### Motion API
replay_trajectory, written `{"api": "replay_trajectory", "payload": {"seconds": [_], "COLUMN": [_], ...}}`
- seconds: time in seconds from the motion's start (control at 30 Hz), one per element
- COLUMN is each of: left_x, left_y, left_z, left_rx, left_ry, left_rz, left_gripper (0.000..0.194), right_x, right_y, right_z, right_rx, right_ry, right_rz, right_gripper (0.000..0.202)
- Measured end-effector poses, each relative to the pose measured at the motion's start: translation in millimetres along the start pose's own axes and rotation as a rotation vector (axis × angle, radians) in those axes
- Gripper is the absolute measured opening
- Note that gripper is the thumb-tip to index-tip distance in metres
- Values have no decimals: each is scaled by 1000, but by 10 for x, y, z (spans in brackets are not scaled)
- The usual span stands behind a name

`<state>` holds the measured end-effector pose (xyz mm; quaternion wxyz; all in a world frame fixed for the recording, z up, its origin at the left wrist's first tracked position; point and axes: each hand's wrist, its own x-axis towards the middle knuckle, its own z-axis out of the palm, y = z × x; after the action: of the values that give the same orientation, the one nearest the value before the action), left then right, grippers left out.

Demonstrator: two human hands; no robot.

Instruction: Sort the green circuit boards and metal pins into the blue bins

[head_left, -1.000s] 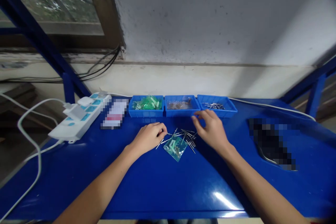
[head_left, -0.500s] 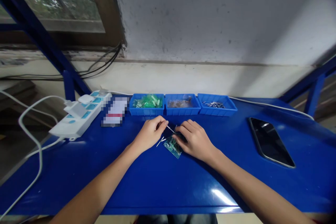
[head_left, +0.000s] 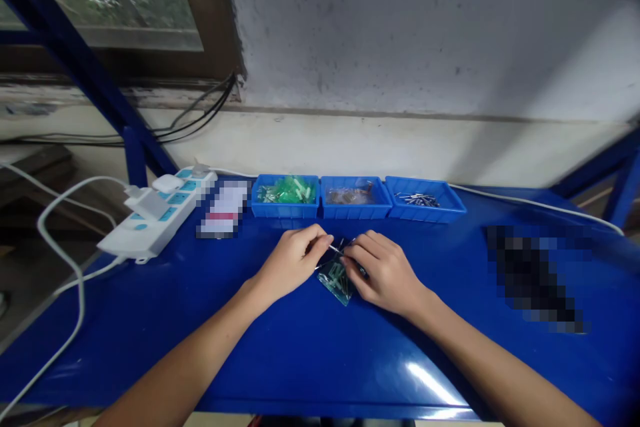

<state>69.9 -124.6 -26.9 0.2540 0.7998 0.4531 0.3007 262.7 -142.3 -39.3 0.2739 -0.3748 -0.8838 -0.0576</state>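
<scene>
Thumb and forefinger of my left hand pinch a thin, pale metallic rod. It points across to the fingertips of my right hand, which are curled closed. What those fingers grip is hidden. Just below them a small clear plastic bag lies on the blue table, with several slim pins or screws inside. Part of a loose metal piece shows between my left hand and the bag.
Three blue bins line the back: the left bin has green and white parts, the middle bin clear bags, the right bin metal pins. A power strip and blurred paper sit left, a blurred dark object right.
The view has shifted slightly, so the bins appear further right. My left hand has moved right, now covering most of the loose metal pieces beside the bag. The rod is still in its pinch.
</scene>
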Motion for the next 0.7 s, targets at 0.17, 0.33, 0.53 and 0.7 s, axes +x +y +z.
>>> {"api": "replay_trajectory", "payload": {"seconds": [0.17, 0.33, 0.53, 0.7], "left_x": [-47, -100, -75, -45], "left_y": [-10, -27, -42, 22], "left_z": [-82, -49, 36, 23], "left_rx": [203, 280, 275, 152], "left_ry": [-196, -298, -357, -176], "left_rz": [13, 282, 348, 251], "left_gripper": [29, 44, 27, 18], "right_x": [-64, -242, -164, -83], "right_y": [474, 881, 575, 259], "right_z": [-267, -447, -270, -217], "right_rx": [-106, -337, 33, 302], "right_ry": [303, 284, 152, 2], "right_rz": [326, 914, 677, 494], "right_gripper": [21, 51, 54, 40]}}
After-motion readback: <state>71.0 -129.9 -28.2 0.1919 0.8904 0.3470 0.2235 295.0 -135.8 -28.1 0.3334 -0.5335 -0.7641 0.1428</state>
